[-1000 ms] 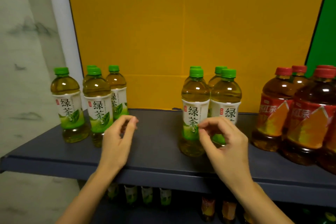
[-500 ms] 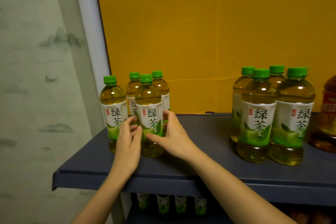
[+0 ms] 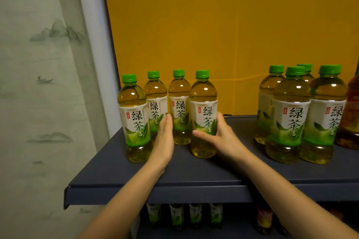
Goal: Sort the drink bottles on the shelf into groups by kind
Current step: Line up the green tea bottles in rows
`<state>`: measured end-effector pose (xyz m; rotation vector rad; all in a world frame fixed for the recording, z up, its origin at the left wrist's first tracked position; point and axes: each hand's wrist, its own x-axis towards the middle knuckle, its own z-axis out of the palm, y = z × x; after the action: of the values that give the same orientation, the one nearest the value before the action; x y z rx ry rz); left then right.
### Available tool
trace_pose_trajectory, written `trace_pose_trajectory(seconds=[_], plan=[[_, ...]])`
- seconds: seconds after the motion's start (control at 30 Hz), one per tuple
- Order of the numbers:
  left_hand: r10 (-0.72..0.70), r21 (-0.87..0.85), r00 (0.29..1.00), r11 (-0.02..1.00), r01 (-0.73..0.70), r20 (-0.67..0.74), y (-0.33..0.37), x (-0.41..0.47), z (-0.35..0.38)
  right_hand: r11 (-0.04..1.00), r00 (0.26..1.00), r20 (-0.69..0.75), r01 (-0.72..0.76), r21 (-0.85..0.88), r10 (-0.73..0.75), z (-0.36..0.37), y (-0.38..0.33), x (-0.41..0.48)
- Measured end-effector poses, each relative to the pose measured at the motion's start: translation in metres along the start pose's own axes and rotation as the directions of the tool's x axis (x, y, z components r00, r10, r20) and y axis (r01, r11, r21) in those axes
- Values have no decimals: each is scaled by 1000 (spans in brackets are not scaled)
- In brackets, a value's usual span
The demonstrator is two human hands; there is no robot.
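Right hand (image 3: pixel 219 137) wrapped around a green tea bottle (image 3: pixel 203 114) on the shelf (image 3: pixel 194 176)

Held at the label, thumb across the front, fingers hidden behind, base down on the dark shelf at the right end of a left-hand group of four; left hand (image 3: pixel 165 137) flat and open beside it, fingers straight, gripping nothing, tips against the second bottle (image 3: pixel 155 101), between the front-left bottle (image 3: pixel 134 118) and the third bottle (image 3: pixel 179 106). Well apart to the right, a second cluster of green teas (image 3: pixel 291 114), touching a red tea bottle (image 3: pixel 349 114) at the frame edge. Yellow board (image 3: pixel 223 35) behind; more bottles (image 3: pixel 184 216) dim on the lower shelf
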<state>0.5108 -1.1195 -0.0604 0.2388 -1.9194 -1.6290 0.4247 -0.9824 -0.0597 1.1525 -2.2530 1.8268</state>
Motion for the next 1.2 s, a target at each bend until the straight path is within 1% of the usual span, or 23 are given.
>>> trace_pose_trajectory(seconds=[0.1, 0.3, 0.43, 0.57, 0.63, 0.7, 0.77, 0.87, 0.93, 1.03, 1.2], plan=[[24, 82, 999, 996, -27, 29, -6, 6, 10, 999, 999, -33, -40, -2, 40, -19, 5, 3], [68, 243, 997, 968, -59, -29, -5, 22, 26, 995, 993, -72, -94, -26, 92, -37, 9, 8], [84, 353, 994, 934, -53, -72, -7, 26, 32, 992, 982, -140, -129, -6, 127, -40, 14, 9], [109, 403, 987, 914, -54, -114, -6, 26, 35, 990, 976, -178, -134, -46, 124, -40, 17, 7], [128, 416, 985, 907, -68, -117, -7, 28, 35, 987, 973, -209, -121, -103, 97, -39, 18, 6], [116, 410, 988, 910, -64, -103, -8, 32, 34, 979, 968, -242, -107, -173, 63, -39, 20, 5], [85, 362, 992, 931, -45, -95, -8, 36, 35, 972, 964, -262, -101, -212, 43, -39, 22, 5], [-10, 203, 999, 979, 17, -39, -7, 41, 39, 966, 960, -277, -105, -238, 36, -39, 24, 4], [-60, 130, 998, 990, 60, -6, -8, 45, 42, 964, 959, -281, -104, -244, 32, -41, 24, 3], [-65, 106, 998, 992, 65, -3, -14, 49, 46, 962, 955, -296, -110, -251, 32, -44, 26, 1], [-51, 134, 998, 990, 46, 37, -15, 47, 56, 965, 937, -349, -120, -233, 32, -47, 27, -2]])
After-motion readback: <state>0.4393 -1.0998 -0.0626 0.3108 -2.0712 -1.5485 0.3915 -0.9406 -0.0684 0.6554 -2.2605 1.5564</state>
